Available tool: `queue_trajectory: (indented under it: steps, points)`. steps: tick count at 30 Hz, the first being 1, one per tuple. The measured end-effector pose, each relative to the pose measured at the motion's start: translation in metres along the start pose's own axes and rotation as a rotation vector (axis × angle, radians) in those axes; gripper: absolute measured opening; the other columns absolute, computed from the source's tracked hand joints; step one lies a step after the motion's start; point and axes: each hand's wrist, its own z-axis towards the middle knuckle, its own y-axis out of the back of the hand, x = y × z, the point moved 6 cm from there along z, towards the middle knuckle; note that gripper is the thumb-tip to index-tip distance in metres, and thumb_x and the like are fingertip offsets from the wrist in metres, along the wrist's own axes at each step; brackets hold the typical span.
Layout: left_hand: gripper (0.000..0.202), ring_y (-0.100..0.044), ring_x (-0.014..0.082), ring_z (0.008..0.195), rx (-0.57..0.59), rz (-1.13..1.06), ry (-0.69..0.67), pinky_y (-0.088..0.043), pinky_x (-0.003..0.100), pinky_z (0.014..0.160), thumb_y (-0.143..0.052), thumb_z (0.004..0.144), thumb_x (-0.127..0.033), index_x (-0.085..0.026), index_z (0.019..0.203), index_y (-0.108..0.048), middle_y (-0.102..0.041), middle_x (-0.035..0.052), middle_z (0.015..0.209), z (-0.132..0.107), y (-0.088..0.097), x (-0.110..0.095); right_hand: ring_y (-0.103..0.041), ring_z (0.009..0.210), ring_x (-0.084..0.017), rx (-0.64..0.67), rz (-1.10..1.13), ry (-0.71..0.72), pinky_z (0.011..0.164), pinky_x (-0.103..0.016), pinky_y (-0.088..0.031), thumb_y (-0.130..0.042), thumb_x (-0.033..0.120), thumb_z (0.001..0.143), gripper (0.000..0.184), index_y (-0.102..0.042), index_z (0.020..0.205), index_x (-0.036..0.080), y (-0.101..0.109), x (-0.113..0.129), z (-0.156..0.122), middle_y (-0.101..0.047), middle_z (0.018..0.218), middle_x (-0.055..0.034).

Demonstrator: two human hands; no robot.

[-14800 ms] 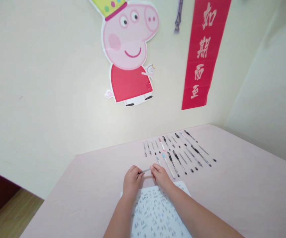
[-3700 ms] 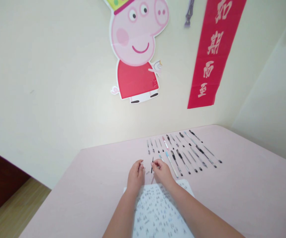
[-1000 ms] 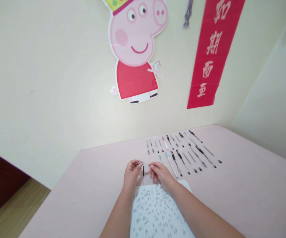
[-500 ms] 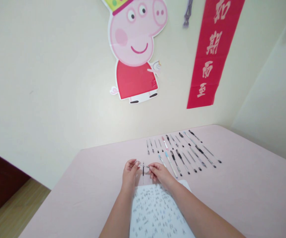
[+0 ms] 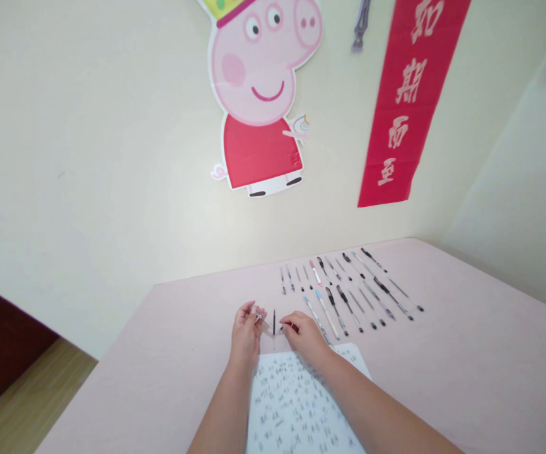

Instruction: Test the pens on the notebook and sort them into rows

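My left hand [image 5: 245,334] is closed on a slim clear pen barrel [image 5: 267,322], which slants down to the right from the fingertips. In a pinch, my right hand [image 5: 305,334] holds a small dark-tipped pen part [image 5: 281,328]; its exact kind is too small to make out. Between the two hands a thin black pen refill [image 5: 274,321] lies on the table, pointing away from me. Just beyond my right hand are a patterned pen [image 5: 317,318] and a pale pen with a light blue end [image 5: 326,312].
Two rows of pens and refills, among them a red-and-white pen [image 5: 315,272], lie on the pink tabletop [image 5: 466,353]. A sheet covered in handwriting [image 5: 301,403] lies under my forearms. Behind the table, the wall carries a pig cutout [image 5: 261,151] and a red banner [image 5: 405,107].
My hands have drawn apart slightly. The barrel in my left hand now tilts down to the right, while my right hand has turned lower with the small part.
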Motion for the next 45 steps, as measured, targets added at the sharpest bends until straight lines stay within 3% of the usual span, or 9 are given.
queue_trajectory:
  steps: [6, 12, 18, 22, 27, 37, 45]
  points:
    - [0.044, -0.059, 0.0088, 0.071, -0.049, 0.092, 0.005, -0.049, 0.023, 0.066, -0.073, 0.061, -0.036, -0.02, 0.097, -0.053, -0.057, -0.0008, 0.082, -0.002, 0.003, 0.001, -0.058, 0.076, -0.015, 0.031, -0.065, 0.032, 0.075, -0.027, -0.044, -0.051, 0.007, 0.078, 0.025, -0.071, 0.088, 0.019, 0.0, 0.004, -0.001, -0.062, 0.079, -0.0047]
    - [0.033, -0.058, 0.0109, 0.063, -0.012, 0.427, -0.113, -0.047, 0.023, 0.053, -0.065, 0.066, -0.04, -0.022, 0.087, -0.048, -0.053, -0.0023, 0.078, -0.004, 0.0, 0.0, -0.057, 0.078, -0.015, -0.021, -0.018, 0.019, 0.074, -0.027, -0.044, -0.052, 0.009, 0.078, 0.022, -0.07, 0.085, 0.019, 0.004, 0.004, -0.001, -0.059, 0.083, -0.0045]
    - [0.023, -0.054, 0.0122, 0.056, 0.04, 0.743, -0.23, -0.043, 0.025, 0.056, -0.061, 0.066, -0.027, -0.022, 0.087, -0.052, -0.056, -0.0036, 0.067, -0.011, -0.009, -0.007, -0.055, 0.07, -0.015, 0.002, -0.072, -0.029, 0.069, -0.027, -0.042, -0.052, 0.011, 0.076, 0.02, -0.065, 0.089, 0.018, 0.002, 0.001, -0.001, -0.061, 0.079, -0.0029]
    - [0.024, -0.055, 0.015, 0.055, 0.032, 0.842, -0.233, -0.04, 0.026, 0.058, -0.06, 0.065, -0.027, -0.022, 0.087, -0.051, -0.056, -0.0045, 0.06, -0.014, -0.01, -0.012, -0.052, 0.064, -0.014, 0.008, -0.125, -0.047, 0.063, -0.024, -0.039, -0.051, 0.009, 0.073, 0.014, -0.061, 0.077, 0.019, 0.002, 0.003, -0.002, -0.059, 0.071, -0.0004]
    - [0.024, -0.053, 0.0159, 0.055, 0.025, 0.955, -0.226, -0.035, 0.026, 0.058, -0.061, 0.066, -0.027, -0.023, 0.088, -0.052, -0.056, -0.0045, 0.059, -0.017, -0.011, -0.015, -0.052, 0.067, -0.013, 0.065, -0.185, -0.011, 0.064, -0.023, -0.039, -0.053, 0.01, 0.073, 0.013, -0.062, 0.077, 0.019, 0.0, 0.011, -0.005, -0.058, 0.077, -0.0006]
    - [0.021, -0.052, 0.0154, 0.06, 0.055, 0.997, -0.273, -0.036, 0.027, 0.064, -0.059, 0.069, -0.026, -0.023, 0.09, -0.056, -0.059, -0.0009, 0.071, -0.019, -0.014, -0.016, -0.057, 0.086, -0.016, 0.011, -0.245, 0.0, 0.079, -0.026, -0.042, -0.049, 0.01, 0.079, 0.02, -0.063, 0.091, 0.019, 0.006, 0.012, -0.004, -0.058, 0.093, -0.0051]
    - [0.029, -0.057, 0.0217, 0.083, 0.195, 1.19, -0.349, -0.04, 0.032, 0.077, -0.053, 0.072, -0.015, -0.019, 0.1, -0.058, -0.058, 0.0099, 0.095, -0.021, -0.021, -0.014, -0.06, 0.081, -0.022, 0.023, -0.615, -0.143, 0.066, -0.029, -0.039, -0.047, 0.018, 0.082, 0.026, -0.058, 0.105, 0.016, 0.014, 0.01, -0.009, -0.06, 0.096, -0.0114]
